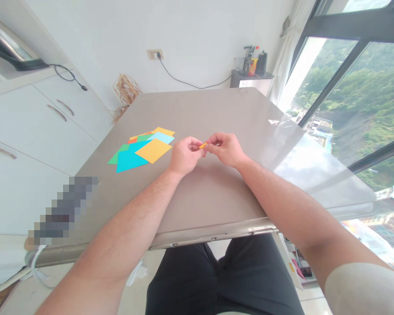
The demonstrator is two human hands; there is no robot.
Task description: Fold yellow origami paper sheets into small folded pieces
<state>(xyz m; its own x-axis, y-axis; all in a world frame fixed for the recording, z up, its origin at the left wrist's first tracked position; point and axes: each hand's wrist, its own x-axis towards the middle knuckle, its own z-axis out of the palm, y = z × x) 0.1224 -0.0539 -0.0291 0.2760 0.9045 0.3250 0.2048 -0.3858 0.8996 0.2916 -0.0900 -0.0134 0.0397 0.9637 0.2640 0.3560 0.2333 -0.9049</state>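
Note:
Between my two hands, above the middle of the table, is a small piece of orange-yellow paper [202, 145]; most of it is hidden by fingers. My left hand [186, 155] pinches its left side with thumb and forefinger. On the other side my right hand [226, 148] closes its thumb and fingertips on the paper. The fingertips of both hands nearly meet. Left of my left hand lie loose paper sheets: a yellow-orange sheet [153, 151] overlaps a turquoise sheet [133, 156], with a light blue sheet [162, 138] and a green sheet [115, 155] partly covered.
The grey-brown table [197, 109] has its front edge at my lap. A pixelated dark object [65, 210] lies at its left front corner. Behind stand a small cabinet [252, 81] with bottles and dried stalks [126, 92]. A large window [348, 87] is on the right.

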